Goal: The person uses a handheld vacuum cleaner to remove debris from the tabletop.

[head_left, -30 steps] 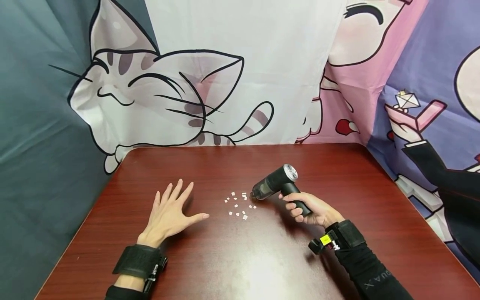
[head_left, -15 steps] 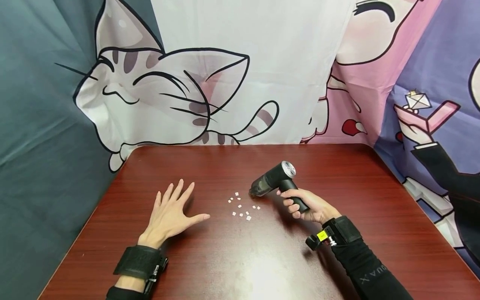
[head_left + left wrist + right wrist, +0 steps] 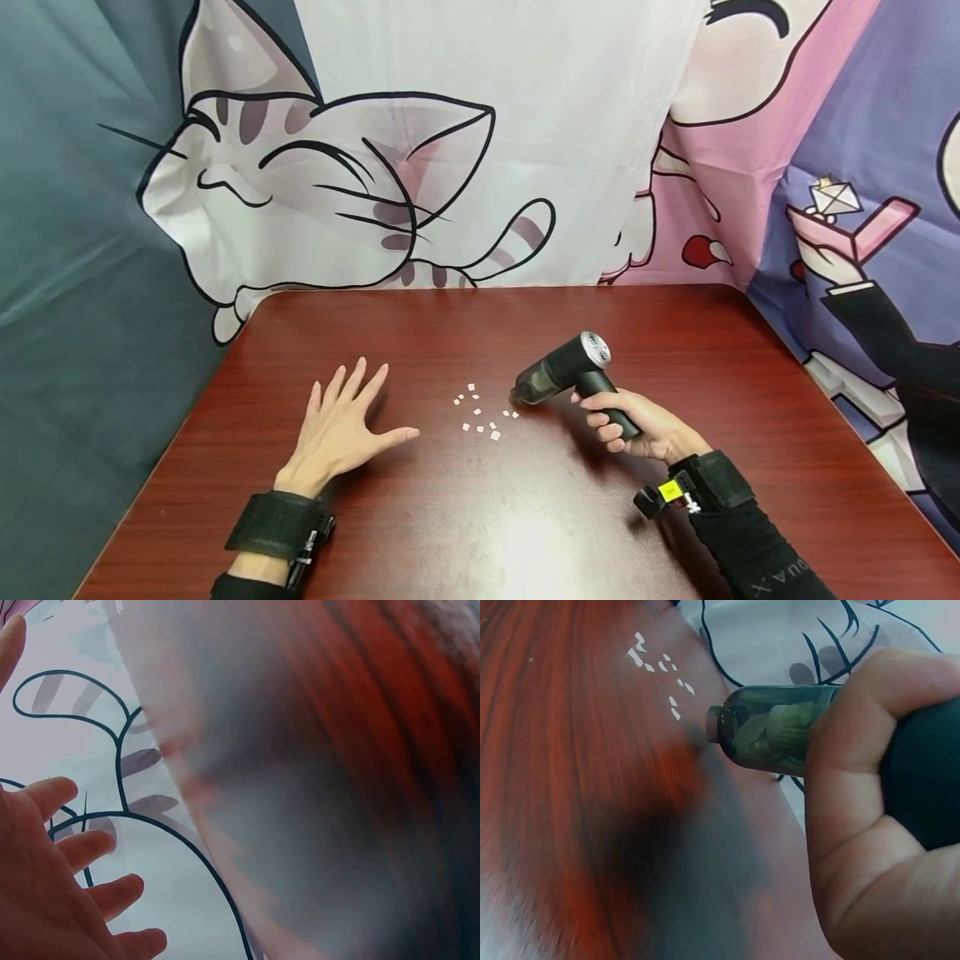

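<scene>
Vacuum (image 3: 564, 368) in right hand (image 3: 648, 427); ribbed part (image 3: 790, 727) inside chamber (image 3: 748, 705).

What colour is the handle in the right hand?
Black; the handle shows best in the head view.

Cartoon-printed cloths (image 3: 585, 125) behind a reddish-brown table (image 3: 420, 525) suggest a draped indoor nook.

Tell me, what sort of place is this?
Probably an indoor corner set up for filming handwork, though I can't be certain. Cartoon-printed cloths hang as a backdrop behind a wood-grained table, and the person wears black wristbands with small gadgets mounted on them.
</scene>
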`<state>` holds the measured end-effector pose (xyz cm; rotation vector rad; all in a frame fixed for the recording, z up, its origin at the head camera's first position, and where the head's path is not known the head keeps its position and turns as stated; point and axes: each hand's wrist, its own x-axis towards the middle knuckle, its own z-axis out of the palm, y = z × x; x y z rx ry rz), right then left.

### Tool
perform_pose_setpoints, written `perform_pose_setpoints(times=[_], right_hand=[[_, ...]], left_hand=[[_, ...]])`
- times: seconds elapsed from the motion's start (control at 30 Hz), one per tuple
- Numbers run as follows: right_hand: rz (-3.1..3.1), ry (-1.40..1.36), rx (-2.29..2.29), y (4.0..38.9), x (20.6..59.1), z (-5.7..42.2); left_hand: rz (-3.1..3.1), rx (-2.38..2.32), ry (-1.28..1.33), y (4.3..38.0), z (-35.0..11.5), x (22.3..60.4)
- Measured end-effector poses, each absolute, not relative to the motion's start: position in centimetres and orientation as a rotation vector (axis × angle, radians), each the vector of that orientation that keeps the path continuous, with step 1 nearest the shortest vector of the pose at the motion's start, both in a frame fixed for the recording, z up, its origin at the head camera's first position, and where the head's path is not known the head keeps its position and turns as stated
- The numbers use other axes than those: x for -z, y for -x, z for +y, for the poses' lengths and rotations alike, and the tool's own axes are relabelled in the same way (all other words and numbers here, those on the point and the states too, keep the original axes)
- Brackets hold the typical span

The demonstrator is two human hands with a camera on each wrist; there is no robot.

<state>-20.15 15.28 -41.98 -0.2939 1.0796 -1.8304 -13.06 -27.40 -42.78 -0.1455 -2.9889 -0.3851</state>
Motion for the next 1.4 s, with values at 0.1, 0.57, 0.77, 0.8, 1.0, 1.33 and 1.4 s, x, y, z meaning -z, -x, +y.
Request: perform_pose_setpoints(times=[0.1,0.57,0.77,0.8,1.0,1.33,1.4], right_hand=[[1.076,0.313,1.834,19.7,41.8,16.1],[1.092,0.316,1.812,19.0,42.5,16.1],[1.12,0.307,1.804,19.1,42.4,15.1],[1.123,0.307,1.799,19.1,42.4,15.0],[1.134,0.303,1.782,18.8,42.3,14.6],[1.112,0.35,1.766,18.2,42.2,14.4],[1.11,0.353,1.765,18.0,42.3,14.3]], left_hand=[[-2.987,0.377,0.153,13.2,-27.3,42.6],[-3.001,0.363,0.152,13.3,-27.4,42.7],[-3.003,0.369,0.142,13.2,-27.5,42.7],[-3.002,0.369,0.142,13.1,-27.5,42.6],[-2.996,0.378,0.144,13.0,-27.5,42.5],[-2.996,0.393,0.162,13.1,-27.4,42.5],[-2.994,0.399,0.162,13.1,-27.4,42.5]])
